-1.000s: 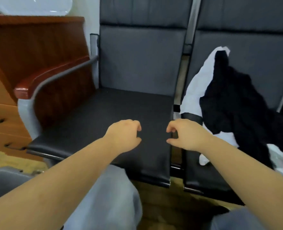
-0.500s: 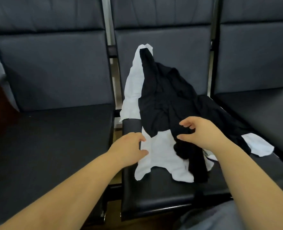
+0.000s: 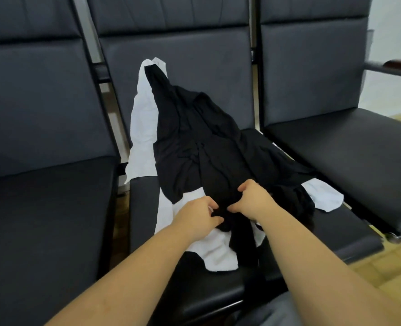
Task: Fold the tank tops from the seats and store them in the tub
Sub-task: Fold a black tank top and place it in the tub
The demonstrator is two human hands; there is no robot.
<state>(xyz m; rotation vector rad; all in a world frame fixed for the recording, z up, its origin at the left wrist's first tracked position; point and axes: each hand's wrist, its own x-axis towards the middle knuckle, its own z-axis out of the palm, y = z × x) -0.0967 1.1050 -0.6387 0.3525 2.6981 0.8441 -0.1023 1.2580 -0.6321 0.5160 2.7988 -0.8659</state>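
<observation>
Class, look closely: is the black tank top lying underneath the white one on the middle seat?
No, the crumpled black tank top lies on top of the white tank top.

Both forearms extended forward, left hand (image 3: 198, 218) and right hand (image 3: 252, 200) close together, fingers (image 3: 244, 187) curled, pinching the black tank top (image 3: 194, 142).

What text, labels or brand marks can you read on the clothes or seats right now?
None. No readable words, numbers or logos show on the black tank top, the white tank top beneath it or the seats. Any garment tag is hidden in the folds or under the hands.
</observation>
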